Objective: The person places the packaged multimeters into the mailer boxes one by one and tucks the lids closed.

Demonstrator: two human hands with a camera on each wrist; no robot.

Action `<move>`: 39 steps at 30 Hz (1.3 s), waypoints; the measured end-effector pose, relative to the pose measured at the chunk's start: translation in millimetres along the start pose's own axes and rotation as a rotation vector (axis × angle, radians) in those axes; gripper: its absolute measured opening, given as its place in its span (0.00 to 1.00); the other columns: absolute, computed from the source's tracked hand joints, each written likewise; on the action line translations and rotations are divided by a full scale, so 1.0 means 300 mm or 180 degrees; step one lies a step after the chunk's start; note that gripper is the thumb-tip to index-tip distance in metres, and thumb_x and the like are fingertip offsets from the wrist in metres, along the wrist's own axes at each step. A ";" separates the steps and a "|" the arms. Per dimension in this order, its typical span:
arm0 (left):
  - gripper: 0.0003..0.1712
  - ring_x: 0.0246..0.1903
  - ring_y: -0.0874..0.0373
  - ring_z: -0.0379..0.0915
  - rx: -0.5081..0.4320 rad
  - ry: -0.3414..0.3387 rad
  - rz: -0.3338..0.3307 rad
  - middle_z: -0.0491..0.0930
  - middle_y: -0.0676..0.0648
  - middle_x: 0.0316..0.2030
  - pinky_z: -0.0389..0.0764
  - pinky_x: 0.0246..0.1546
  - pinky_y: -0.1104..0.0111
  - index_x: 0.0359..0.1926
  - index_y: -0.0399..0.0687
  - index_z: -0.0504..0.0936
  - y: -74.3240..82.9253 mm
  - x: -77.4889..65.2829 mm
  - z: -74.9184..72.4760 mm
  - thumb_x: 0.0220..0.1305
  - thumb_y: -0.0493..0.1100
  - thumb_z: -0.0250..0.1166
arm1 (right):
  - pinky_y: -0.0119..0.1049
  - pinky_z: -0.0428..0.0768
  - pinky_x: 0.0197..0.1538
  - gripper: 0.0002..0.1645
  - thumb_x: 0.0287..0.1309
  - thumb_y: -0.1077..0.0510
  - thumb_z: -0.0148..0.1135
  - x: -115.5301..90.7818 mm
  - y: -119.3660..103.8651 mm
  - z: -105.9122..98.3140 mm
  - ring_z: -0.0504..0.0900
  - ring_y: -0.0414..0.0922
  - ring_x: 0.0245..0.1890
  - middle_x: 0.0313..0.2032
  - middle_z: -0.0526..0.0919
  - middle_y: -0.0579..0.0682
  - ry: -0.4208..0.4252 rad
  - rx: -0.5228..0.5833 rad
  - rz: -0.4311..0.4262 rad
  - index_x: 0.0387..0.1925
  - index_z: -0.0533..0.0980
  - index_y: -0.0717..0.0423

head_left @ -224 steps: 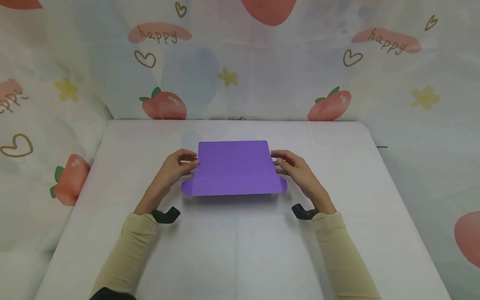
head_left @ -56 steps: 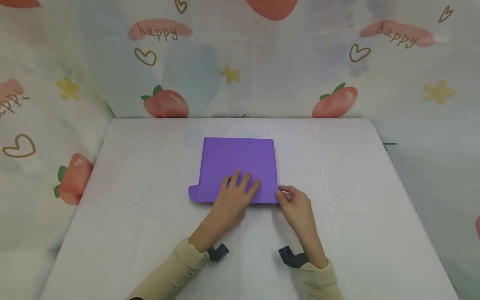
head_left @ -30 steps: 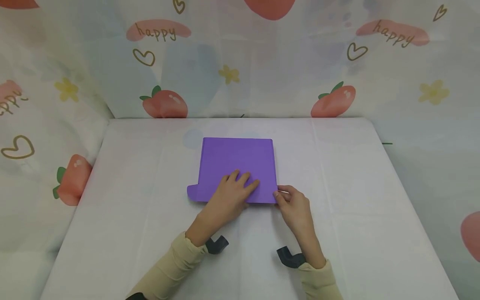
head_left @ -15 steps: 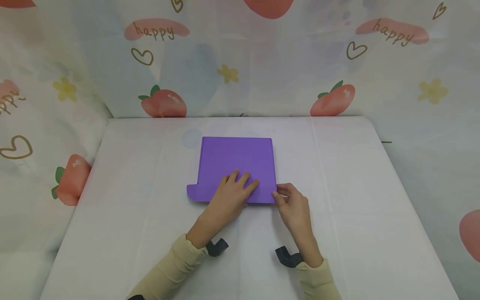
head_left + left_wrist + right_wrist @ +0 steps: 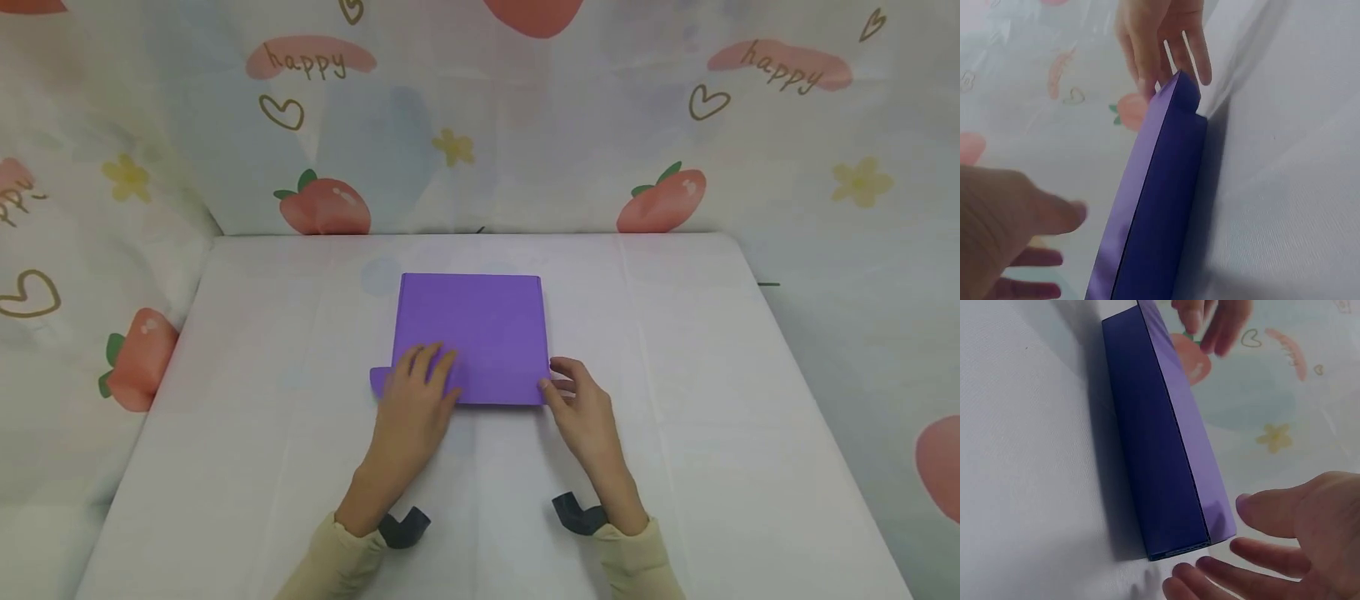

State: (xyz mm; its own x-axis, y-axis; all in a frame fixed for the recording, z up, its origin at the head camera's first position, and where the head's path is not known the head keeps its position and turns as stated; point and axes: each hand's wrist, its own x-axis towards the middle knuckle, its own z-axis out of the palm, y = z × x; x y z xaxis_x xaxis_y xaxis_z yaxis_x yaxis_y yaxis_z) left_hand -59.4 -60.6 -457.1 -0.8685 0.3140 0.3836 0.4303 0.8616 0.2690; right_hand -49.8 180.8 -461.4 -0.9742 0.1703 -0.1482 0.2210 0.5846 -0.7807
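A flat purple cardboard box point(image 5: 472, 325) lies on the white table, lid on top. At its front left corner a small rounded flap point(image 5: 378, 381) sticks out sideways. My left hand point(image 5: 408, 412) is over the front left part of the lid, fingers spread. By the front right corner is my right hand point(image 5: 585, 408), its thumb at the corner and the other fingers alongside the end. The right wrist view shows the box's shaded front face point(image 5: 1154, 437) and the right hand's fingers extended around that corner, not curled round it. No flap protrudes on the right in the head view.
White cloth covers the table point(image 5: 480, 517). A printed backdrop point(image 5: 525, 125) with peaches, hearts and lettering rises behind it and at both sides. Dark wrist cameras show near each sleeve.
The left hand has moved left across the lid from its middle; the right hand has barely moved. Earliest, flaps stuck out at both front corners and the hands were at the box's sides.
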 end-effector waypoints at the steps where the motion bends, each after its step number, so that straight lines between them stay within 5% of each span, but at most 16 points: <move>1: 0.29 0.63 0.37 0.75 -0.0088 0.0114 -0.0179 0.80 0.38 0.62 0.82 0.58 0.46 0.63 0.42 0.81 -0.011 -0.011 -0.010 0.62 0.43 0.76 | 0.52 0.86 0.58 0.27 0.73 0.56 0.62 0.001 -0.002 0.001 0.84 0.59 0.62 0.68 0.78 0.61 -0.0021 0.0051 -0.0033 0.69 0.71 0.58; 6: 0.28 0.66 0.35 0.74 -0.0581 0.0266 -0.1078 0.79 0.33 0.64 0.78 0.64 0.46 0.65 0.33 0.78 -0.072 -0.055 -0.039 0.68 0.40 0.71 | 0.52 0.85 0.60 0.29 0.74 0.57 0.60 0.008 0.000 0.011 0.82 0.60 0.64 0.70 0.76 0.60 -0.0048 0.0215 -0.0212 0.72 0.69 0.56; 10: 0.28 0.69 0.37 0.73 -0.0843 0.0080 -0.1454 0.77 0.32 0.67 0.74 0.69 0.47 0.68 0.31 0.75 -0.116 -0.065 -0.040 0.72 0.41 0.66 | 0.53 0.83 0.63 0.30 0.74 0.58 0.60 0.017 0.007 0.020 0.79 0.60 0.67 0.72 0.74 0.59 -0.0038 0.0310 -0.0286 0.73 0.68 0.56; 27: 0.28 0.63 0.40 0.79 -0.1590 -0.0298 -0.1813 0.78 0.32 0.64 0.81 0.62 0.51 0.70 0.31 0.73 -0.133 -0.046 -0.021 0.75 0.39 0.63 | 0.50 0.84 0.62 0.26 0.73 0.61 0.60 0.027 0.016 0.015 0.80 0.62 0.66 0.70 0.75 0.62 -0.0039 0.0403 -0.0177 0.69 0.72 0.61; 39: 0.28 0.64 0.43 0.77 -0.1628 -0.0469 -0.1953 0.80 0.33 0.62 0.82 0.60 0.53 0.69 0.33 0.75 -0.150 -0.024 -0.028 0.73 0.40 0.66 | 0.50 0.84 0.61 0.26 0.72 0.62 0.62 0.030 0.018 0.020 0.81 0.62 0.65 0.69 0.77 0.63 0.0007 0.0371 -0.0207 0.68 0.72 0.62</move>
State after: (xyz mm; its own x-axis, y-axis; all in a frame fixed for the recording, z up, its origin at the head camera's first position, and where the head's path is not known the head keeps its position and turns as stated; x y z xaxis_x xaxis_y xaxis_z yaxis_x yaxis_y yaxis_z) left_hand -70.5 -104.9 -464.5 -0.9944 -0.0752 -0.0739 -0.1047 0.6197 0.7778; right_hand -57.7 180.6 -470.6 -0.9861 0.1369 -0.0937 0.1503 0.4982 -0.8539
